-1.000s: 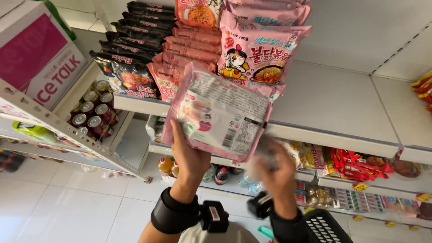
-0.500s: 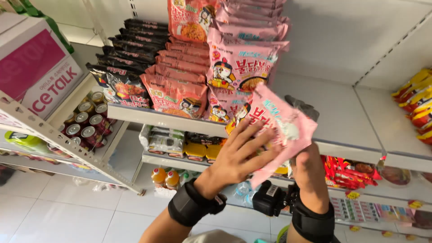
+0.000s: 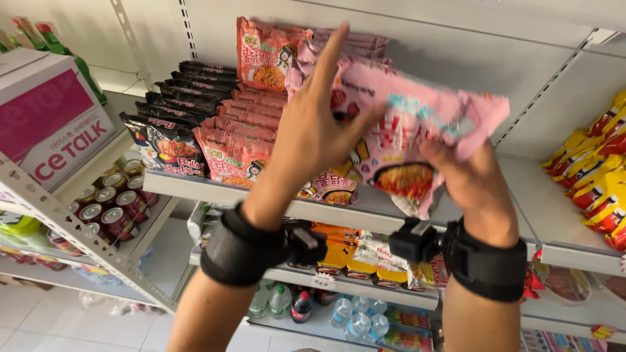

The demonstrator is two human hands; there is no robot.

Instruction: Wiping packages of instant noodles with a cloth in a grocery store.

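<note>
Your right hand (image 3: pixel 471 179) pinches the lower right part of a pink instant-noodle multipack (image 3: pixel 417 127), fingers curled onto its front and thumb behind; the exact contact behind the wrapper is hidden. Your left hand (image 3: pixel 319 130) is spread flat against the pack's left end, index finger pointing up, thumb pressed onto the front film. It steadies the pack rather than closing around it.

The pack is held in the air, tilted with its right end higher, in front of the upper shelf (image 3: pixel 365 212) and just above its front edge. It partly covers the standing stack of matching pink noodle packs (image 3: pixel 345 45) behind it.

Both wrists carry black wrist straps (image 3: pixel 242 251), each with a small black device on the inner side.

Left of the pink stack, on the same shelf: an orange-pink noodle stack (image 3: pixel 235 140), then black noodle packs (image 3: pixel 171 130) lying in an overlapping row. The right part of the shelf is bare metal. At the far right edge, yellow snack packets (image 3: pixel 596 176) hang or lean in a column.

Shelf below: orange and white packets (image 3: pixel 352 254). Lowest visible shelf: small bottles (image 3: pixel 326 309).

Adjacent rack at left: round tins (image 3: pixel 111 202) seen from above, a white and pink carton (image 3: pixel 49 124) on top, green bottles (image 3: pixel 59 45) behind it. Floor is pale tile.
</note>
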